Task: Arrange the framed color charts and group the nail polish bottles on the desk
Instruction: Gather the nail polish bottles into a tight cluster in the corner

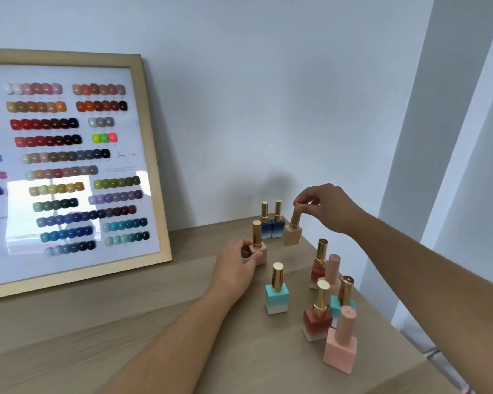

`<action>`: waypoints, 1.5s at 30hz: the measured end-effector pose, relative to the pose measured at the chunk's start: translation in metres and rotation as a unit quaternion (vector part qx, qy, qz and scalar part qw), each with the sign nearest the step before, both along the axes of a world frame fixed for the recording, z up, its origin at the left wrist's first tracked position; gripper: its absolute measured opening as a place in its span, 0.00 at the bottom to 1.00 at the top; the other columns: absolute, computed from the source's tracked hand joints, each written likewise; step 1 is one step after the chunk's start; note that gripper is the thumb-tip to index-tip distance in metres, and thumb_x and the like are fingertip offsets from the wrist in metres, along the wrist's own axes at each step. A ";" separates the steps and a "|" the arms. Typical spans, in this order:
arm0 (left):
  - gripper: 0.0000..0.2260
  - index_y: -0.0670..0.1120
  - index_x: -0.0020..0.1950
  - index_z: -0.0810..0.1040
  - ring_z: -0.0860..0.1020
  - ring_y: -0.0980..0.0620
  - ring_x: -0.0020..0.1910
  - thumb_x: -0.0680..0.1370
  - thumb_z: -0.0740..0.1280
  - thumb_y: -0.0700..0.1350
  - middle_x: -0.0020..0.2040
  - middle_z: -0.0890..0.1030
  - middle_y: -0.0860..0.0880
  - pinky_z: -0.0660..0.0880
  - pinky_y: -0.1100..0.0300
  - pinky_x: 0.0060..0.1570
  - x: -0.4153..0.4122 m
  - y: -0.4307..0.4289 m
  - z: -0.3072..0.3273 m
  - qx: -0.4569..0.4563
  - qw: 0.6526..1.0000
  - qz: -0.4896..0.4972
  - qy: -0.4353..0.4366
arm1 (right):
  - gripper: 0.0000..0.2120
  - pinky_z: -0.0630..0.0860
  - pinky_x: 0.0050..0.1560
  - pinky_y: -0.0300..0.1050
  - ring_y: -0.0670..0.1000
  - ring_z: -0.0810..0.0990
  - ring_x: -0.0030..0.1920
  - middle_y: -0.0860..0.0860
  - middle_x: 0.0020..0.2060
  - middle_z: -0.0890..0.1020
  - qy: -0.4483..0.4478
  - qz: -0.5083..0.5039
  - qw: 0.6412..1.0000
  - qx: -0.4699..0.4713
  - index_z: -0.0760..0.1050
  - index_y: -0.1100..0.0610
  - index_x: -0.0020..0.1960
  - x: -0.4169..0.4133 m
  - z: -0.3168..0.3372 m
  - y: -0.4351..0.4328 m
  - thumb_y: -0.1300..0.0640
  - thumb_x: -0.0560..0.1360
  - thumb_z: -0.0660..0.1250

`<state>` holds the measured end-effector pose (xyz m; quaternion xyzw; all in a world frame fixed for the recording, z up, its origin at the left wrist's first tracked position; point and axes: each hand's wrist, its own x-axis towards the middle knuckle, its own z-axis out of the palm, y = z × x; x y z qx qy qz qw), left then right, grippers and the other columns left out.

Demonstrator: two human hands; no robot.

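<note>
Fingers [305, 204] of my right hand pinch one beige bottle [292, 234] by its cap, my left hand [236, 268] grips another [259, 248]; blue pair [272, 227] grouped at the surface's far edge, the rest still mixed.

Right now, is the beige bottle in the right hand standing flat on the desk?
No, the right hand holds the beige bottle by its cap, tilted.

Nail salon desk: framed color chart [69, 169], nail polish bottles [276, 290], wooden desk [125, 322].
</note>
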<state>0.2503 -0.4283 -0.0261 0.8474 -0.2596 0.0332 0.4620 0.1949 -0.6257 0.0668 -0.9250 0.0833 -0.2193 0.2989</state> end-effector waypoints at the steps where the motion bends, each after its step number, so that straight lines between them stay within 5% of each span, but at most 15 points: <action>1: 0.12 0.50 0.59 0.75 0.73 0.58 0.47 0.75 0.67 0.46 0.51 0.78 0.53 0.66 0.68 0.43 0.004 -0.007 0.000 0.003 1.000 -0.002 0.005 | 0.03 0.69 0.37 0.36 0.46 0.75 0.40 0.45 0.39 0.80 0.002 -0.004 1.000 0.002 0.81 0.53 0.44 0.005 -0.003 -0.004 0.57 0.72 0.70; 11: 0.15 0.49 0.61 0.74 0.73 0.57 0.47 0.75 0.67 0.48 0.50 0.77 0.53 0.68 0.64 0.47 0.024 -0.034 -0.002 0.007 1.000 -0.005 0.008 | 0.05 0.70 0.39 0.34 0.45 0.78 0.43 0.45 0.41 0.81 -0.004 0.024 0.999 0.022 0.81 0.53 0.47 0.028 -0.026 -0.013 0.55 0.72 0.69; 22: 0.13 0.51 0.57 0.75 0.74 0.62 0.41 0.74 0.70 0.46 0.43 0.76 0.58 0.67 0.71 0.35 0.029 -0.034 -0.004 -0.021 1.000 0.003 0.010 | 0.12 0.73 0.46 0.38 0.48 0.81 0.48 0.49 0.50 0.83 0.001 0.051 0.973 0.226 0.78 0.47 0.53 0.008 -0.082 -0.021 0.58 0.72 0.70; 28: 0.10 0.52 0.51 0.75 0.75 0.61 0.39 0.72 0.71 0.47 0.40 0.76 0.57 0.68 0.70 0.36 0.037 -0.041 -0.007 -0.037 0.999 0.015 0.008 | 0.12 0.74 0.38 0.39 0.49 0.79 0.41 0.48 0.41 0.81 0.010 0.057 0.974 0.218 0.77 0.55 0.53 0.026 -0.086 -0.014 0.62 0.71 0.71; 32: 0.11 0.53 0.47 0.73 0.75 0.60 0.38 0.70 0.73 0.48 0.39 0.76 0.56 0.67 0.69 0.33 0.041 -0.045 -0.009 -0.056 0.998 0.032 0.009 | 0.10 0.75 0.32 0.39 0.51 0.78 0.37 0.50 0.35 0.80 -0.025 0.043 0.974 0.219 0.75 0.51 0.43 0.034 -0.089 -0.008 0.64 0.68 0.72; 45: 0.17 0.52 0.48 0.69 0.76 0.57 0.40 0.68 0.75 0.49 0.39 0.76 0.54 0.69 0.67 0.34 0.054 -0.056 -0.010 -0.059 0.996 0.065 0.000 | 0.16 0.76 0.38 0.36 0.51 0.79 0.37 0.52 0.45 0.82 -0.032 0.007 0.978 0.207 0.77 0.57 0.57 0.043 -0.094 -0.012 0.61 0.70 0.71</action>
